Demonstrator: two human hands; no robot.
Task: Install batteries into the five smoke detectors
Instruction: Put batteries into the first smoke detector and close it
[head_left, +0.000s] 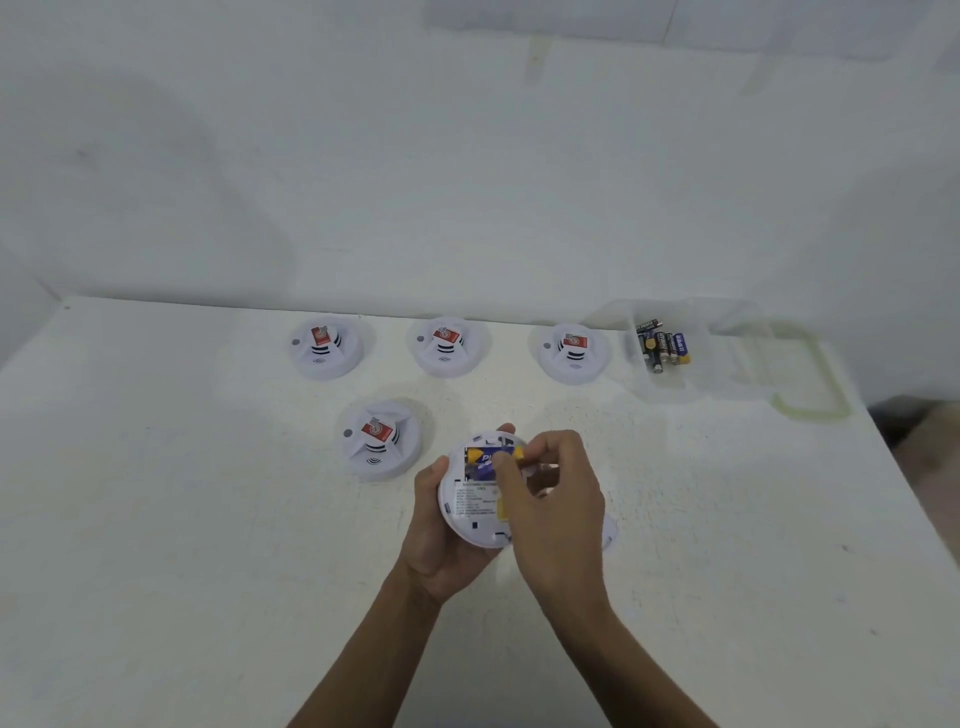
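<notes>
My left hand (434, 535) cups a white smoke detector (475, 506), turned back side up above the table. In its open compartment lies a blue and yellow battery (483, 458). The thumb and fingers of my right hand (553, 499) pinch that battery's right end. Three more detectors (324, 347) (448, 345) (571, 352) stand in a row at the back, face up with red stickers. Another detector (382, 439) sits just left of my hands.
A clear plastic box (691, 353) at the back right holds several spare batteries (662, 345). A white round cover (609, 535) lies on the white table (208, 493), mostly hidden behind my right hand. A wall runs along the table's far edge.
</notes>
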